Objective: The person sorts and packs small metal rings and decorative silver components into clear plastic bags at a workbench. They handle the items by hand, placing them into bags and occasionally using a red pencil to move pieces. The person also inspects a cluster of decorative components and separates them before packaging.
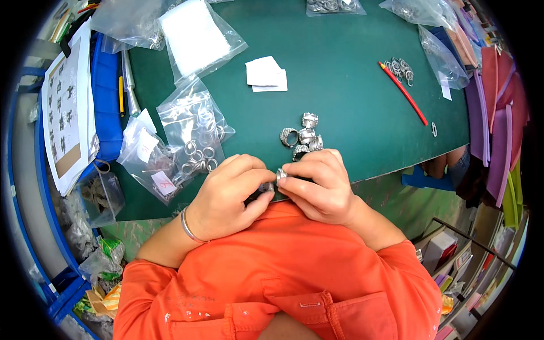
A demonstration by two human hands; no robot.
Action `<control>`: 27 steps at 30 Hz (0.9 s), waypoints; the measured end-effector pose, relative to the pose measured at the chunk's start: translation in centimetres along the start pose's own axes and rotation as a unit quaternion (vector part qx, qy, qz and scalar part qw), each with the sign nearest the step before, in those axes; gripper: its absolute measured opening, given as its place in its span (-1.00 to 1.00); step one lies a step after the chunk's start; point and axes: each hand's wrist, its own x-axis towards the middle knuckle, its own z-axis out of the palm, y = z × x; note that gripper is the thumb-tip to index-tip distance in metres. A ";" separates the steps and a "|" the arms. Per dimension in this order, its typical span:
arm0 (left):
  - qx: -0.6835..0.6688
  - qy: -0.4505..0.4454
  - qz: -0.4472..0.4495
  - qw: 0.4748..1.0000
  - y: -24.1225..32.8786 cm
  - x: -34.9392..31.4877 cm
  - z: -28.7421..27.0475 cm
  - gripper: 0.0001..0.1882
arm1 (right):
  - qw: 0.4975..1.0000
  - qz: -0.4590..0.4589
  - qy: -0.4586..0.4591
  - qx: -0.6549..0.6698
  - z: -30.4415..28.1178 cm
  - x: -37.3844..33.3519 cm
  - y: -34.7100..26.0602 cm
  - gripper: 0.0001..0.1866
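Observation:
Close in front of me, at the table's near edge, my two hands almost meet. My right hand (pixel 322 186) pinches a silver ring (pixel 281 175) between thumb and fingers. The fingers of my left hand (pixel 229 194) are curled round a small silvery piece (pixel 267 187), mostly hidden, which looks like another ring. Just beyond my right fingers stands a small cluster of chunky silver rings (pixel 306 136) with textured bands. To the left of my left hand lie clear zip bags, one of them a bag of plain silver rings (pixel 195 156).
On the green table (pixel 340 68) are white paper slips (pixel 266 74), a red pencil (pixel 403 94), a heap of thin rings (pixel 400 70) and a bag of white sheets (pixel 195 37). A blue bin (pixel 109 124) and picture sheet (pixel 67 107) border the left; purple folders (pixel 498 153) the right.

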 end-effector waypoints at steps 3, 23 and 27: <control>0.013 -0.014 -0.037 0.999 0.0 -0.4 0.2 -0.75 | 0.998 0.007 -0.041 -0.041 0.5 0.0 0.2 -0.71; 0.058 0.081 -0.050 0.994 -1.9 4.9 1.9 -0.87 | 0.885 0.389 0.106 0.234 -2.5 2.3 2.0 -0.88; -0.128 0.037 -0.140 0.981 -0.7 4.8 0.7 -0.75 | 0.782 0.450 0.070 0.426 -4.0 3.5 1.9 -0.85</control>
